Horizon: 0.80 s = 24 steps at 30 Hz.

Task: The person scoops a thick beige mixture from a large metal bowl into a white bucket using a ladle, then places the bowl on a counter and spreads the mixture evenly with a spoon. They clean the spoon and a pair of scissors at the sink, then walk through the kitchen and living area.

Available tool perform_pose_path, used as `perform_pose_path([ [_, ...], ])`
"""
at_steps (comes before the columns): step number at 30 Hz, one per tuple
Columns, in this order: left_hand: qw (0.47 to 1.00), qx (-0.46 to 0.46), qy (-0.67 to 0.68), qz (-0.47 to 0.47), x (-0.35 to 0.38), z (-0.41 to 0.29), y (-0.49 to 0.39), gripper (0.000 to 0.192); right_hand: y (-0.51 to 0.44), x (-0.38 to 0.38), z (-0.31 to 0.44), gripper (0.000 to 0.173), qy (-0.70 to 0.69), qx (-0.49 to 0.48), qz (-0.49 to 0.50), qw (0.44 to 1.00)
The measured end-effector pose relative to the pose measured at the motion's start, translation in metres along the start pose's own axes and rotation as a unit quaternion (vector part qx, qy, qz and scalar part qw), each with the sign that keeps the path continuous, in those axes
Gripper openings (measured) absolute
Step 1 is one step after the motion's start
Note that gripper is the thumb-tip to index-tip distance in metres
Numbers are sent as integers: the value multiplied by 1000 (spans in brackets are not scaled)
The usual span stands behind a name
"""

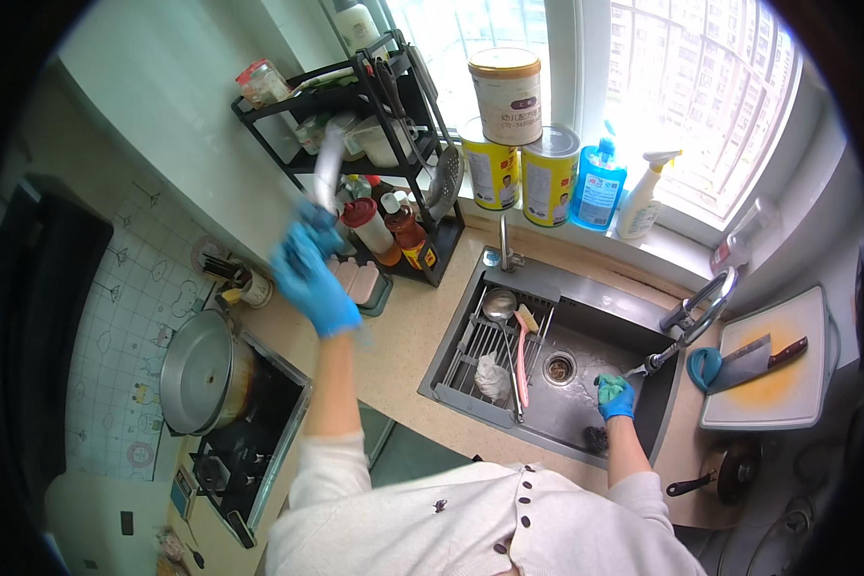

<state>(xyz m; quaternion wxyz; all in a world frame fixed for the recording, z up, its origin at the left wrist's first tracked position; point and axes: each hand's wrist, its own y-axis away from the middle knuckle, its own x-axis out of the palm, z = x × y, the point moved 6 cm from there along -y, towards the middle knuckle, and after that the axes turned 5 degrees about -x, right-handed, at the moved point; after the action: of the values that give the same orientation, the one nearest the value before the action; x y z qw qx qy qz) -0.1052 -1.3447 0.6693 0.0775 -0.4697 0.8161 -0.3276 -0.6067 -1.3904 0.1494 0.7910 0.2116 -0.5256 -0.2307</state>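
My left hand [309,270], in a blue glove, is raised in front of the black shelf rack and blurred by motion. It grips a blurred bottle [327,169] that looks whitish and clear, held upward near the rack's lower shelf. My right hand [616,402], also in a blue glove, is low in the right side of the grey sink [673,403], closed on a green cloth [610,387]. The cloth is under the spout of the curved faucet [651,363], where water seems to run. A dark scrubber [595,438] lies on the sink floor beside my right wrist.
A rack [455,374] in the sink holds a ladle [500,305], a pink brush [523,353] and a white cloth [491,377]. A cleaver [745,363] lies on the cutting board [799,317] at right. Sauce bottles stand on the shelf rack [396,162]; a lidded pot [200,373] sits on the stove.
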Motion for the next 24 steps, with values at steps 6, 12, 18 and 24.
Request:
perform_pose_path([
  [6, 889, 351, -292, -37, 104, -2, -182, 17, 15, 16, 21, 12, -21, -8, 76, 997],
  [12, 837, 327, -403, 171, 188, 85, -260, 23, 45, 57, 36, 7, -23, -54, 169, 984],
  [18, 790, 525, -314, 46, 177, 54, -206, 34, 64, 80, 47, 5, -18, -93, 272, 958],
  [24, 963, 188, 20, 190, 153, 54, 53, 19, 65, 61, 61, 28, -5, 16, 123, 992],
])
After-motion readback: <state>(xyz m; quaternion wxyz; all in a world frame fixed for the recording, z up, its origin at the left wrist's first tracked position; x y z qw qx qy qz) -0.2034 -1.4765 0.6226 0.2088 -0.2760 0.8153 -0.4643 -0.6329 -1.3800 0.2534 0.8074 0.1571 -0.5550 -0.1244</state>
